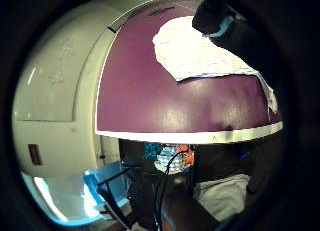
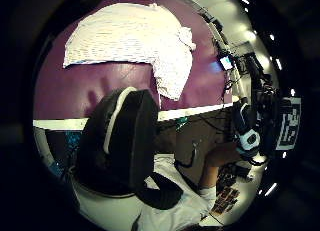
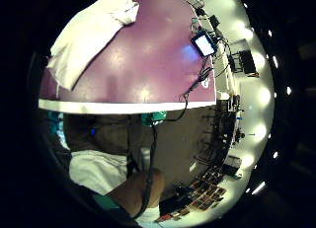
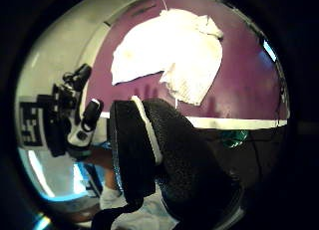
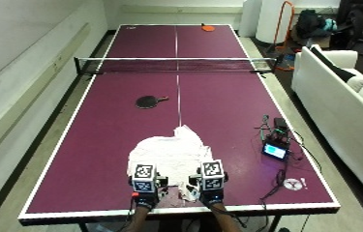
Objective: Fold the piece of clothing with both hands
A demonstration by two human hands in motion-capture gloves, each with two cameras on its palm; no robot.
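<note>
a: where does the garment lie?

b: the white garment [image 5: 167,154] lies loosely spread and crumpled on the purple table [image 5: 103,159], near the person's edge and close to the centre line. one part trails toward the edge between the two hands. i judge it lies there because that end is within reach of both arms.

a: the hands?

b: the left hand [image 5: 144,189] and right hand [image 5: 211,187] are side by side above the near edge, at the garment's near hem. the palm views look down on the cloth from a little way off, so neither hand appears to hold it. a dark gloved part [image 2: 120,141] shows in each thumb-side view, but i cannot tell whether the fingers of either hand are open or curled.

a: stage of the task?

b: no fold is visible; the cloth is uneven, not flattened. in my judgement the hands are placed to take the near hem at two points.

a: anything else on the table?

b: a dark paddle [image 5: 149,101] well beyond the garment, the net [image 5: 176,65] across the middle, and a small lit device [image 5: 275,151] with cables to the person's right.
</note>
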